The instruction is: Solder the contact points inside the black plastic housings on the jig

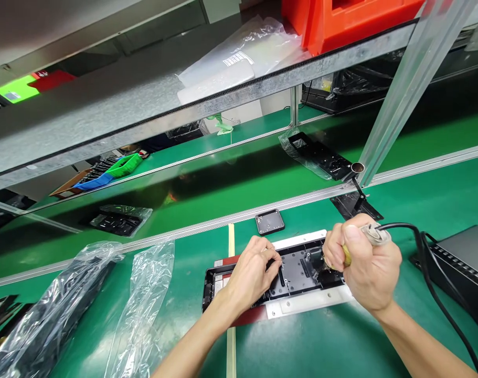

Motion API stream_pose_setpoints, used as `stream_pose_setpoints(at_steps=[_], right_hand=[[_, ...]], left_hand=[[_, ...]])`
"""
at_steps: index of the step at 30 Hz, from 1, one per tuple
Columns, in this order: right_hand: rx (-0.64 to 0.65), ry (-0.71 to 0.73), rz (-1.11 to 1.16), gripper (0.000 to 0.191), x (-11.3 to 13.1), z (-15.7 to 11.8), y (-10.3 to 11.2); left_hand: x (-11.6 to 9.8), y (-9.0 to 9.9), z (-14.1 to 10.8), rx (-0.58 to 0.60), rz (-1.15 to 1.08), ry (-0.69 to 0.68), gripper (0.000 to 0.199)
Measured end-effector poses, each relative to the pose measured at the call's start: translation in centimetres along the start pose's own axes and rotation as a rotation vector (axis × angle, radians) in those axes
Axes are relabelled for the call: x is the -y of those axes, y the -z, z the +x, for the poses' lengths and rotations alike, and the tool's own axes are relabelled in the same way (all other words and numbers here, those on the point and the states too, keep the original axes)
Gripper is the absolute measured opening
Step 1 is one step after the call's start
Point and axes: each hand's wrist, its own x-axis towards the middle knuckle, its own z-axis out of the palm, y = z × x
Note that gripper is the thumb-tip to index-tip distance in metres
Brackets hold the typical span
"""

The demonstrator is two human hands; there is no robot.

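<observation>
A long black plastic housing (pixel 296 270) lies in a fixture with white side rails (pixel 301 304) on the green bench. My left hand (pixel 256 270) rests over its left half, thumb and fingers bent together. Whatever sits in that pinch is too small or hidden to make out. My right hand (pixel 364 262) is wrapped around a corded tool that looks like an electric screwdriver (pixel 347 254), its yellow grip showing between the fingers. The tool is held over the right part of the housing, and its tip is hidden. Behind the housing stands a small black tray (pixel 269 221) with tiny bright parts, perhaps screws.
Plastic-wrapped black parts (pixel 77 299) and a clear bag (pixel 144 294) lie at left. A black cable (pixel 427 268) hangs at right beside a black box (pixel 459 262). A metal post (pixel 404 100) and overhead shelf (pixel 144 113) stand ahead; bagged parts (pixel 123 220) lie beyond the rail.
</observation>
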Motion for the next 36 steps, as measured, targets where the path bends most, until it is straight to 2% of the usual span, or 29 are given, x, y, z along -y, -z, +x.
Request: stream_pose_setpoints(at_steps=[9,17,23,27,30,36], right_hand=[[0.011,0.009,0.000,0.030,0.1,-0.1,0.1],[0.011,0.013,-0.003,0.030,0.2,-0.2,0.1],[0.003,0.007,0.003,0.029,0.2,-0.1,0.0],[0.011,0.010,-0.001,0.028,0.1,-0.1,0.0],[0.021,-0.007,0.001,0.028,0.0,0.1,-0.1],[0.046,-0.010,-0.051,0.033,-0.2,0.4,-0.9]], left_hand=[[0.3,-0.3,-0.1,-0.038,0.034,-0.070,0.014],[1.1,-0.5,-2.3,-0.133,0.049,-0.124,0.024],[0.7,-1.0,-2.6,-0.140,0.228,-0.207,0.031],[0.7,-1.1,-2.9,-0.165,0.248,-0.212,0.031],[1.3,-1.2,-3.9,-0.268,0.249,-0.197,0.037],[3.0,-2.1,-6.7,-0.596,0.396,-0.138,0.049]])
